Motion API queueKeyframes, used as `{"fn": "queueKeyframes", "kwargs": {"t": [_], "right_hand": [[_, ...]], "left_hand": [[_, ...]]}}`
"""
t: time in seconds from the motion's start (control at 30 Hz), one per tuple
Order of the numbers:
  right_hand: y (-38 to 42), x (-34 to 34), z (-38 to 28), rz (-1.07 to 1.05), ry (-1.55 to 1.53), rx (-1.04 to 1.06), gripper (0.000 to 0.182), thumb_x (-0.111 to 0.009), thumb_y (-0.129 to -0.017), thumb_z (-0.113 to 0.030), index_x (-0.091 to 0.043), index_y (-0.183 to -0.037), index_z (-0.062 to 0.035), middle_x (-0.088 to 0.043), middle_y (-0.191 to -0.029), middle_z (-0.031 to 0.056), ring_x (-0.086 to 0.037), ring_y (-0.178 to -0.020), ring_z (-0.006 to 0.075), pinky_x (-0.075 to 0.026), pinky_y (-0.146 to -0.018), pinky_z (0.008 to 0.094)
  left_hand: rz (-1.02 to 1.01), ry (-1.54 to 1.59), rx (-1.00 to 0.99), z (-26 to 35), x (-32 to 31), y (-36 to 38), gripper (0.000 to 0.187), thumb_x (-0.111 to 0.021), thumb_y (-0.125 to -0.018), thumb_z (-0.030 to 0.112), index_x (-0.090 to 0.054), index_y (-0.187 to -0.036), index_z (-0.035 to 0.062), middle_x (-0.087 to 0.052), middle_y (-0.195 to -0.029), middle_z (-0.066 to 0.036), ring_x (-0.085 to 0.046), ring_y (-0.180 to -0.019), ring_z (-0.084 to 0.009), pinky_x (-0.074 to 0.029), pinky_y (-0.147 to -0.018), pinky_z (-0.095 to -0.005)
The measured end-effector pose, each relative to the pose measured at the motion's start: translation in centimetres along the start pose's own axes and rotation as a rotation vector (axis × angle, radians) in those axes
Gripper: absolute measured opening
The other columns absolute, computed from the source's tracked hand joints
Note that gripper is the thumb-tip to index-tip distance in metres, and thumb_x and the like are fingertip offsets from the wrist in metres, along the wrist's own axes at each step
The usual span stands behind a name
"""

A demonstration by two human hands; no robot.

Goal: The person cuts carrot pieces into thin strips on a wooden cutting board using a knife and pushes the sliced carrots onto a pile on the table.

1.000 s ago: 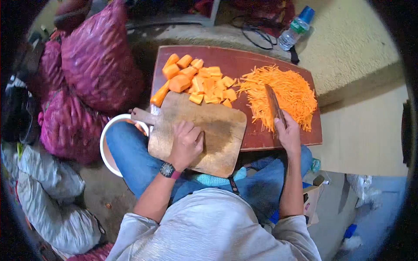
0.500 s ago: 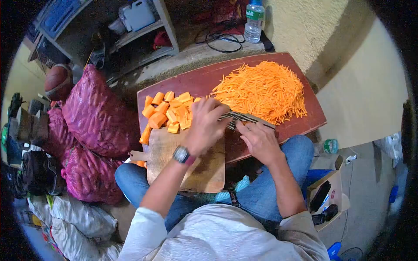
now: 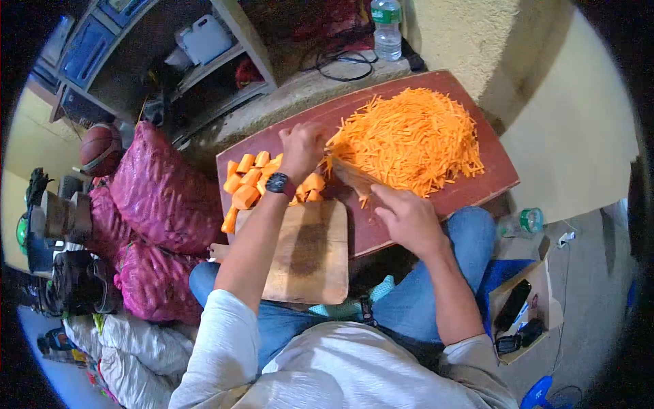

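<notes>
My right hand [image 3: 407, 217] is closed around the handle of a knife [image 3: 354, 176], its broad blade slanting up and left over the red table [image 3: 381, 232]. Near the blade's far end is my left hand [image 3: 304, 148], its fingers curled and blurred; what they hold, if anything, cannot be made out. A few orange strips show just below those fingers. To the right of the blade rises a big heap of carrot strips [image 3: 415, 140]. Cut carrot chunks [image 3: 246, 196] lie by my left wrist, partly hidden by the forearm. A wooden chopping board [image 3: 306, 255] sits closer to my body.
Pink mesh sacks [image 3: 163, 191] are stacked on the left beside a basketball [image 3: 101, 148]. A water bottle [image 3: 387, 34] stands behind the table near black cables [image 3: 347, 67]. At the right, an open box [image 3: 528, 307] holds dark items, with a clear container [image 3: 523, 221] close by.
My left hand has moved up and left, off the middle of the knife. The blade has turned and now shows its broad side. The view has shifted slightly.
</notes>
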State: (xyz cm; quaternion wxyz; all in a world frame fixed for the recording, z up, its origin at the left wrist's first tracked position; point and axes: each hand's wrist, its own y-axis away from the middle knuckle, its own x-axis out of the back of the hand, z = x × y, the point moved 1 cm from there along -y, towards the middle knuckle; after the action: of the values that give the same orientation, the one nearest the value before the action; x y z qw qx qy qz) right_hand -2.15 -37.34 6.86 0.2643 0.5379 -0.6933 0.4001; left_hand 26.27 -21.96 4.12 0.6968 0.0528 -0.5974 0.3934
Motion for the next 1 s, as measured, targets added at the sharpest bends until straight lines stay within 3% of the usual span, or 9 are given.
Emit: {"fn": "queueKeyframes", "kwargs": {"t": [0.1, 0.27, 0.37, 0.43, 0.57, 0.73, 0.83, 0.9, 1.0], "right_hand": [[-0.2, 0.0, 0.4, 0.09, -0.404, -0.16, 0.044, -0.072, -0.102, -0.018, -0.066, -0.14, 0.0033, -0.076, -0.113, 0.0303, -0.075, -0.107, 0.0456, -0.059, -0.093, 0.0499], [-0.6, -0.4, 0.1, 0.083, -0.411, -0.137, 0.045, -0.073, -0.101, -0.018, -0.066, -0.14, 0.0036, -0.076, -0.112, 0.031, -0.075, -0.106, 0.0455, -0.059, -0.092, 0.0505], [-0.8, -0.4, -0.4, -0.01, -0.385, -0.182, 0.044, -0.073, -0.101, -0.017, -0.066, -0.139, 0.0042, -0.076, -0.113, 0.0304, -0.075, -0.107, 0.0456, -0.059, -0.092, 0.0508], [-0.9, -0.6, -0.4, 0.015, -0.369, -0.166, 0.044, -0.075, -0.098, -0.009, -0.066, -0.137, 0.0096, -0.077, -0.115, 0.0306, -0.078, -0.108, 0.0381, -0.059, -0.095, 0.0426], [-1.0, -1.0, 0.0, 0.024, -0.357, -0.155, 0.043, -0.075, -0.098, -0.009, -0.067, -0.136, 0.0095, -0.077, -0.114, 0.0305, -0.078, -0.106, 0.0386, -0.06, -0.093, 0.0428], [-1.1, -1.7, 0.6, 0.004, -0.311, -0.167, 0.043, -0.076, -0.099, -0.019, -0.069, -0.137, -0.0009, -0.077, -0.106, 0.0291, -0.076, -0.101, 0.0462, -0.06, -0.087, 0.0522], [-1.3, -1.9, 0.8, 0.014, -0.315, -0.141, 0.043, -0.076, -0.099, -0.019, -0.07, -0.136, -0.0007, -0.077, -0.106, 0.0287, -0.076, -0.099, 0.0462, -0.06, -0.086, 0.052], [-1.2, -2.0, 0.8, 0.009, -0.322, -0.146, 0.042, -0.076, -0.099, -0.019, -0.07, -0.136, -0.0003, -0.077, -0.106, 0.0285, -0.076, -0.099, 0.0462, -0.06, -0.086, 0.0518], [-1.2, -1.5, -0.2, -0.04, -0.33, -0.175, 0.041, -0.075, -0.099, -0.018, -0.07, -0.135, 0.0009, -0.077, -0.106, 0.0286, -0.076, -0.099, 0.0456, -0.06, -0.085, 0.0505]], "left_hand": [[-0.092, 0.014, 0.168, -5.9, 2.0, 2.6, 0.025, -0.078, -0.09, 0.017, -0.081, -0.115, 0.0123, -0.08, -0.11, -0.011, -0.073, -0.11, -0.0326, -0.043, -0.098, -0.0584], [-0.187, -0.042, 0.214, -7.4, 5.7, 5.0, 0.032, -0.083, -0.092, 0.029, -0.082, -0.118, 0.0102, -0.078, -0.115, -0.013, -0.069, -0.119, -0.0374, -0.042, -0.101, -0.0675], [-0.22, -0.088, 0.208, -8.9, 4.8, 5.5, 0.039, -0.084, -0.09, 0.029, -0.08, -0.124, 0.0103, -0.077, -0.118, -0.013, -0.067, -0.122, -0.0375, -0.042, -0.099, -0.0659], [-0.26, -0.101, 0.211, -9.5, 3.9, 5.3, 0.04, -0.084, -0.09, 0.027, -0.079, -0.126, 0.0104, -0.077, -0.118, -0.014, -0.067, -0.122, -0.0378, -0.042, -0.1, -0.065], [-0.367, -0.051, 0.202, -9.0, 3.2, 4.4, 0.04, -0.081, -0.089, 0.021, -0.078, -0.128, 0.0106, -0.079, -0.12, -0.018, -0.069, -0.122, -0.039, -0.042, -0.101, -0.0624], [-0.283, -0.048, 0.2, -7.8, 3.2, 4.3, 0.042, -0.081, -0.089, 0.021, -0.077, -0.129, 0.0097, -0.079, -0.121, -0.019, -0.07, -0.121, -0.0396, -0.043, -0.101, -0.0598], [-0.247, 0.08, 0.241, -5.1, 4.6, 5.1, 0.042, -0.082, -0.09, 0.023, -0.077, -0.13, 0.0097, -0.079, -0.12, -0.017, -0.07, -0.122, -0.0373, -0.042, -0.104, -0.0582], [-0.09, 0.152, 0.108, -3.1, 5.6, 7.1, 0.042, -0.083, -0.091, 0.025, -0.077, -0.13, 0.0088, -0.079, -0.122, -0.017, -0.069, -0.122, -0.0356, -0.042, -0.105, -0.0554], [-0.105, 0.186, -0.102, 0.8, 7.6, 12.8, 0.041, -0.083, -0.091, 0.023, -0.076, -0.127, 0.0075, -0.075, -0.128, -0.016, -0.067, -0.119, -0.0359, -0.044, -0.104, -0.0502]]}}
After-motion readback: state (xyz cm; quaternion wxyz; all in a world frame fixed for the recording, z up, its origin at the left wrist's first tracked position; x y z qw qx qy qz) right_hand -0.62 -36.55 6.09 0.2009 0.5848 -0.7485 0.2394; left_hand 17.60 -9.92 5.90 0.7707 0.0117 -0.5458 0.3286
